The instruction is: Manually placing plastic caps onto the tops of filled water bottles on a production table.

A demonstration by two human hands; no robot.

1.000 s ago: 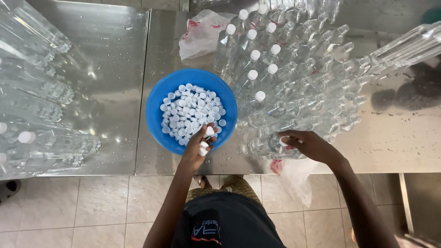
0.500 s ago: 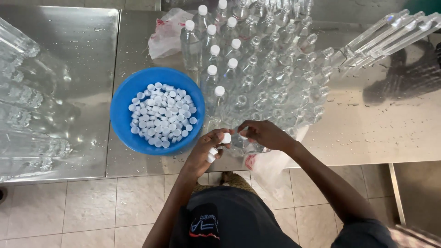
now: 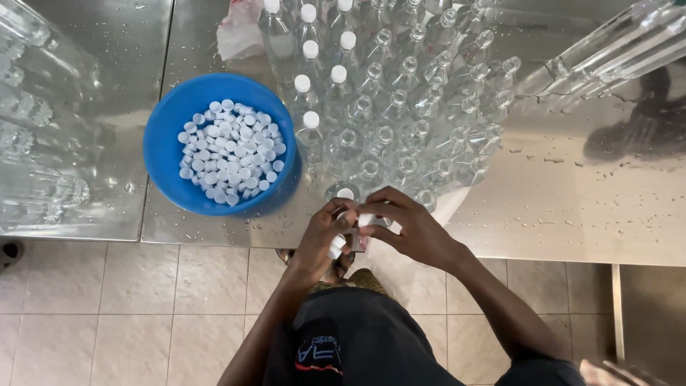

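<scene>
My left hand [image 3: 323, 239] holds several white bottle caps at the front edge of the steel table [image 3: 572, 207]. My right hand [image 3: 407, 229] meets it there, its fingers pinching a white cap [image 3: 366, 219] next to a clear plastic bottle. Just beyond the hands stands a bottle with a white cap [image 3: 345, 193] resting on its mouth. A blue bowl [image 3: 166, 154] full of white caps [image 3: 230, 151] sits to the left. Behind the hands stands a dense cluster of clear bottles [image 3: 407, 114]; those on its left side are capped, the others stand uncapped.
Clear bottles lie stacked on their sides at the far left [image 3: 36, 143] and upper right [image 3: 614, 43]. A crumpled white plastic bag [image 3: 239, 36] lies behind the bowl. Water drops speckle the table. Tiled floor [image 3: 143, 300] lies below the table edge.
My left hand left the blue bowl with caps and came to the table's front edge. My right hand moved left to meet it, now pinching a cap.
</scene>
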